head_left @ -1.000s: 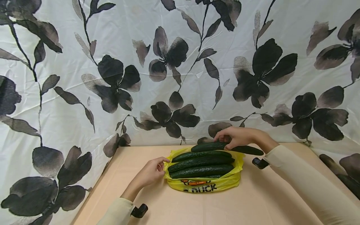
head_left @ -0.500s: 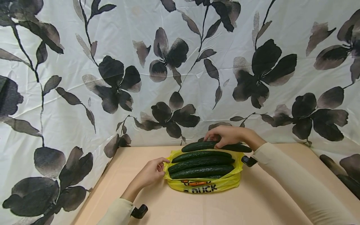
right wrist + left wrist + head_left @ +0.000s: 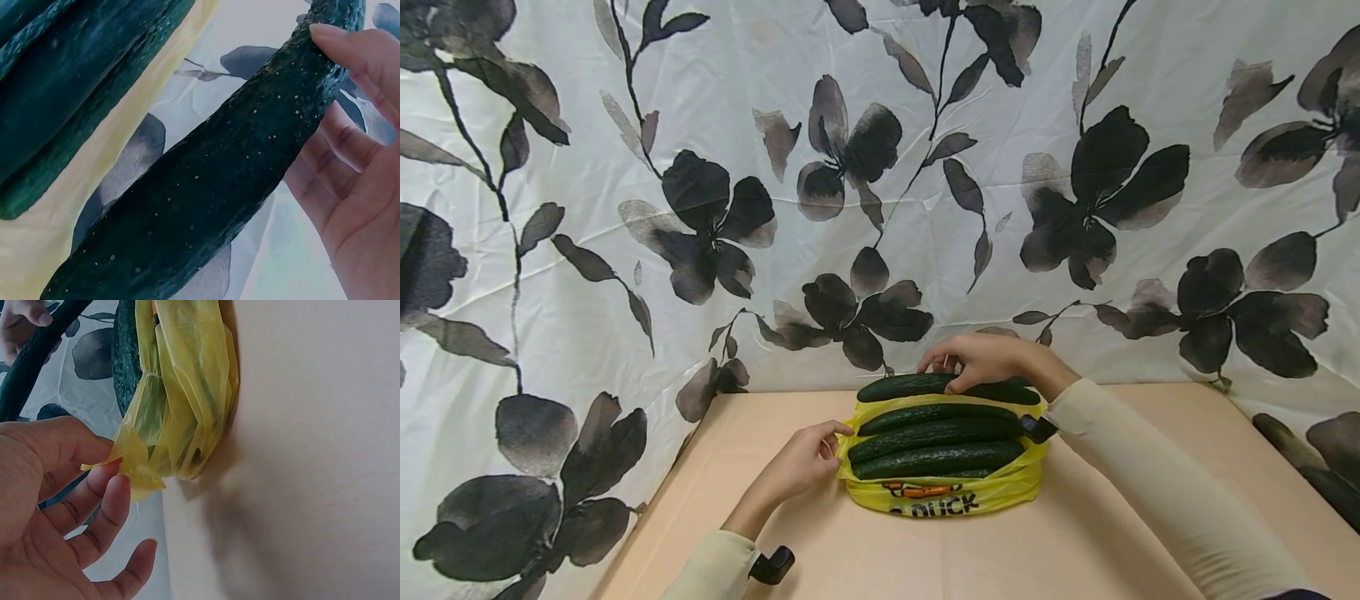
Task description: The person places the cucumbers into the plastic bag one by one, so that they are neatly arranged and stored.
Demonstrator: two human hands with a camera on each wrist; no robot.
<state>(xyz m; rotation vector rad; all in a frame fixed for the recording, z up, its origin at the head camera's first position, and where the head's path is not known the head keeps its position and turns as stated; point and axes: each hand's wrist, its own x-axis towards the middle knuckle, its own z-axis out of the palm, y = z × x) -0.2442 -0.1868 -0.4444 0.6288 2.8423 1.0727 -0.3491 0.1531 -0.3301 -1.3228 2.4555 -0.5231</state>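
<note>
- Head view: a yellow plastic bag [image 3: 942,492] lies on the tan table [image 3: 925,558] with its mouth facing up; three cucumbers [image 3: 936,437] lie side by side in it, lengthwise left to right.
- Head view: the left hand [image 3: 805,460] pinches the bag's left edge, apparently to hold the mouth open and the bag steady.
- Head view: the right hand [image 3: 981,360] grips a fourth cucumber [image 3: 925,387] from above, level, at the bag's far rim and parallel to those inside.
- Head view: black print on the bag's front reads "DUCK", with the first part hidden in a fold; an orange mark sits above it. A flowered curtain [image 3: 625,208] hangs behind.
- Left wrist view: thumb and fingers [image 3: 103,494] pinch a thin fold of the bag [image 3: 181,412]; the grip is narrow.
- Right wrist view: fingers [image 3: 362,56] curl around the cucumber [image 3: 231,187], which is beside the bagged ones [image 3: 69,94]. No writing is visible.
</note>
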